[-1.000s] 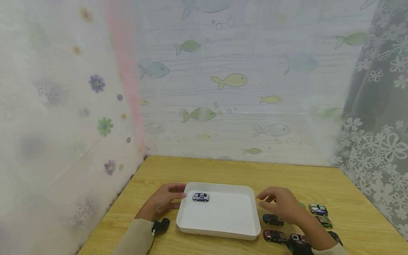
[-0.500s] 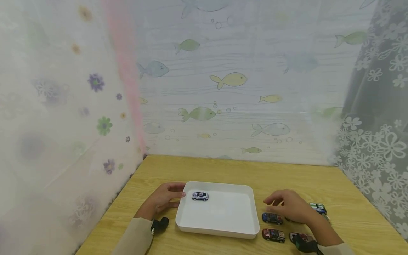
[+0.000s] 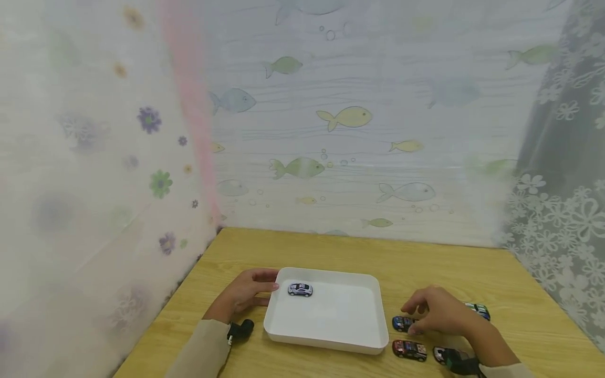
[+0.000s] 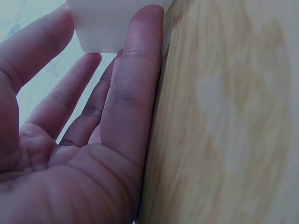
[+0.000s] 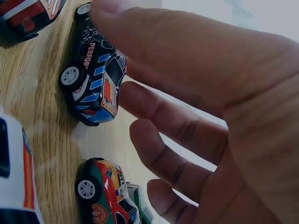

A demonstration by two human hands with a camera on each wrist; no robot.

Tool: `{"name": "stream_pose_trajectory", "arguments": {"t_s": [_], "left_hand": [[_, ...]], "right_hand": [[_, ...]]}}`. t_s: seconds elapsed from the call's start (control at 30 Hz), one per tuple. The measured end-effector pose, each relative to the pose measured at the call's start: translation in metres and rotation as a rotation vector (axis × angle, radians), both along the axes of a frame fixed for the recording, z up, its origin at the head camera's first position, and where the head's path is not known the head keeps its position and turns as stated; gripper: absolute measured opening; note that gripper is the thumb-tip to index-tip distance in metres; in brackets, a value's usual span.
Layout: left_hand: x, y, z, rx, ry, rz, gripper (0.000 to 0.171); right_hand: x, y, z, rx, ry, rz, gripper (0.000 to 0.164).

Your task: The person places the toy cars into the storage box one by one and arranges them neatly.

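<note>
My left hand (image 3: 248, 291) stays at the left end of a white tray (image 3: 326, 344), thumb at the rim. Its fairly straight fingers (image 4: 131, 79) touch the tray's outer wall in the left wrist view. Inside the tray, near the far left corner, sits a white and dark toy car (image 3: 300, 290). My right hand (image 3: 439, 310) is low over a black and blue toy car (image 5: 96, 79) right of the tray. The thumb and index finger stand apart on either side of this car, which has its wheels on the table; the thumb hides part of it.
Nearby on the wooden table (image 3: 359, 247) stand a red toy car (image 3: 409, 350), a white and green one (image 3: 481, 311) and, in the right wrist view, a red, yellow and green one (image 5: 105, 191). Patterned curtains (image 3: 350, 157) hang behind and at both sides.
My right hand has moved from beside the tray's right rim, rightward and toward me, down to the black and blue toy car. The left hand keeps its place at the tray.
</note>
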State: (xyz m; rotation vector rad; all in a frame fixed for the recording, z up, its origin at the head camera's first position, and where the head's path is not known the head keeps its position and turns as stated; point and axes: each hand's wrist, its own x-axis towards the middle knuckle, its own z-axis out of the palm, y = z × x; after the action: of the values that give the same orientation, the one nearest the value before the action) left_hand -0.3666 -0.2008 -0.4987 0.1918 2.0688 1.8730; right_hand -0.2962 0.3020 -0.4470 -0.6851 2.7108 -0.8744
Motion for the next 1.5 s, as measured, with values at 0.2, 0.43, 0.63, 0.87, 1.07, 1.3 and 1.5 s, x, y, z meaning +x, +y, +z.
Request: {"name": "stream_pose_trajectory", "arguments": {"t_s": [0.2, 0.43, 0.63, 0.87, 1.07, 1.3, 1.5], "left_hand": [[-0.0004, 0.0015, 0.0012, -0.003, -0.004, 0.005, 0.058], [-0.0004, 0.0021, 0.0011, -0.004, -0.007, 0.005, 0.056], [0.0018, 0.0017, -0.0003, -0.017, -0.003, 0.006, 0.057], [0.0033, 0.0007, -0.0003, -0.021, -0.003, -0.002, 0.056], [0.0034, 0.0015, 0.0018, -0.017, -0.006, 0.006, 0.057], [0.0047, 0.0020, 0.0037, -0.015, 0.005, 0.008, 0.058], [0.0044, 0.0026, 0.0055, -0.012, 0.005, 0.004, 0.057]], "right_hand": [[0.0014, 0.0025, -0.0045, 0.019, 0.003, 0.007, 0.028], [0.0026, 0.0013, -0.0057, 0.000, -0.022, -0.009, 0.023], [0.0028, -0.0013, -0.0048, -0.009, -0.037, -0.005, 0.022], [0.0030, -0.0024, -0.0052, -0.009, -0.057, -0.002, 0.021], [0.0039, -0.0030, -0.0045, -0.011, -0.048, 0.004, 0.020], [0.0047, -0.0045, -0.0025, 0.005, -0.030, -0.006, 0.020], [0.0029, -0.0038, -0.0032, 0.019, -0.031, -0.014, 0.020]]}}
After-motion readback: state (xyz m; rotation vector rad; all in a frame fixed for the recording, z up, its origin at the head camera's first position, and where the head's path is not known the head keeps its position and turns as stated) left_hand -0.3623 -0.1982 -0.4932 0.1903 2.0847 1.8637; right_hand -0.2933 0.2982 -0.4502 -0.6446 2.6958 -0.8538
